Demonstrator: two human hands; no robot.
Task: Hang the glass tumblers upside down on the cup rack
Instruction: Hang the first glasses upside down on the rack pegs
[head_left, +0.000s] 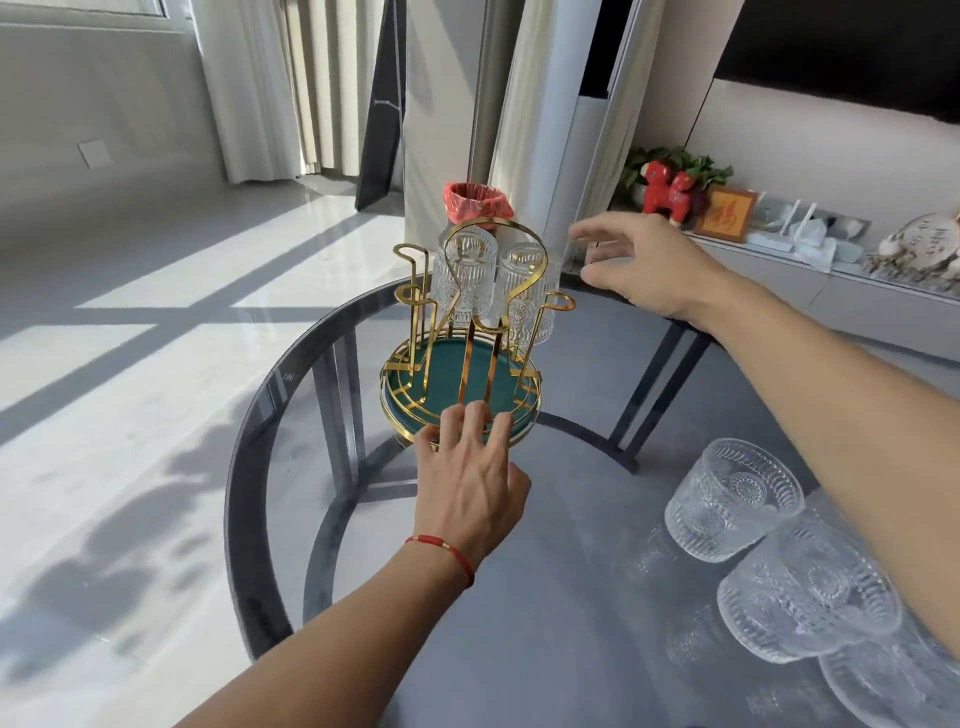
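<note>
Little can be read: a framed picture at about two o'clock on the shelf bears a red brush character, too blurred to make out; nothing else carries writing.

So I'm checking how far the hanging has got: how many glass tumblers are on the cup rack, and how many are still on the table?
Tumblers hung upside down on the cup rack: 2, one and another
Tumblers on the glass table: 3 visible; the last is cut by the frame edge
Total: 5 tumblers
</note>
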